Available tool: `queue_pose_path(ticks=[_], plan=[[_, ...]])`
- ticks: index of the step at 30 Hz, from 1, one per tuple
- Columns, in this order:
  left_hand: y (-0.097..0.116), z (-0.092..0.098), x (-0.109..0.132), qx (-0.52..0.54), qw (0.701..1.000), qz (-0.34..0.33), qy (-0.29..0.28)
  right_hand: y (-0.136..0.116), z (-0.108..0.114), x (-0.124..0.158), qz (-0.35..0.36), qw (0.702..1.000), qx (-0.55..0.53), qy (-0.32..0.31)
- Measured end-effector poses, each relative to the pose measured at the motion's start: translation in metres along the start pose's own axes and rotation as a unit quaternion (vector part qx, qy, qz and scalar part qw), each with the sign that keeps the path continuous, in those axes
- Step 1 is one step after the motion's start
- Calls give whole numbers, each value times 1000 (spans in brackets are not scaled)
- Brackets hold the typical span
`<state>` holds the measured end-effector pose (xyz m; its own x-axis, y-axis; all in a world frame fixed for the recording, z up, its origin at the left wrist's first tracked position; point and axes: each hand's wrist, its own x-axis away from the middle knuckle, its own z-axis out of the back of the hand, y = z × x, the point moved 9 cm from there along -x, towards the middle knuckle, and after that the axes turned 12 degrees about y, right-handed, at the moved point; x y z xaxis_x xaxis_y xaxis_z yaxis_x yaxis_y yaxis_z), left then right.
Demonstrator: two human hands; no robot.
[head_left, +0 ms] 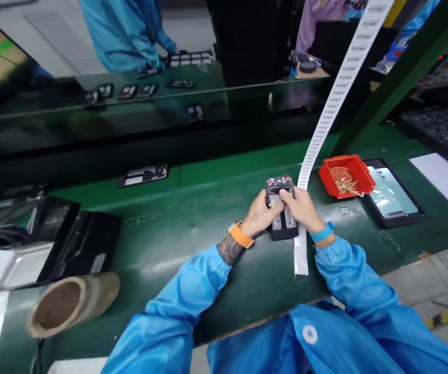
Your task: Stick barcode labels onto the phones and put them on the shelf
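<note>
A small dark phone frame with bare electronics at its top lies on the green bench. My left hand grips its left side with curled fingers. My right hand holds the right side, its fingertips pressing on the middle of the device. A long white strip of labels hangs down from the upper right, passes under my right hand and ends on the bench. I wear blue sleeves, an orange watch strap and a blue wristband.
A red bin of small tan parts and a black tray with a glossy panel sit right of my hands. A cardboard tube and black trays lie left. Another device rests on the conveyor. People in blue stand beyond.
</note>
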<state>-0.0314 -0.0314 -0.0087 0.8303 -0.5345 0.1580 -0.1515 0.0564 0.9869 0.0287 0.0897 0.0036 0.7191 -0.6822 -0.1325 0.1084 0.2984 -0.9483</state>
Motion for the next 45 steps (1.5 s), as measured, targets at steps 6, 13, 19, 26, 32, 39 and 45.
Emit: queue_pose_path(ticks=[6, 13, 19, 26, 32, 39, 45], plan=[[-13, 5, -8, 125, 985, 105, 58, -14, -2, 16, 17, 999, -27, -23], [-12, 7, -8, 292, 940, 167, 45, -59, 0, 31, 258, 957, 133, 5], [-3, -14, 3, 307, 930, 194, -54, -57, -3, 30, 252, 955, 158, -8], [-8, -31, 19, 288, 907, 244, -187, -47, -4, 23, 193, 965, 165, -70], [-7, -24, 13, 304, 909, 249, -137, -61, -10, 32, 237, 944, 198, -117], [-18, -2, 2, 301, 915, 268, -30, -82, -1, 45, 188, 977, 19, -94], [-3, -28, 20, 302, 920, 238, -73, -78, -14, 50, 232, 964, 131, -6]])
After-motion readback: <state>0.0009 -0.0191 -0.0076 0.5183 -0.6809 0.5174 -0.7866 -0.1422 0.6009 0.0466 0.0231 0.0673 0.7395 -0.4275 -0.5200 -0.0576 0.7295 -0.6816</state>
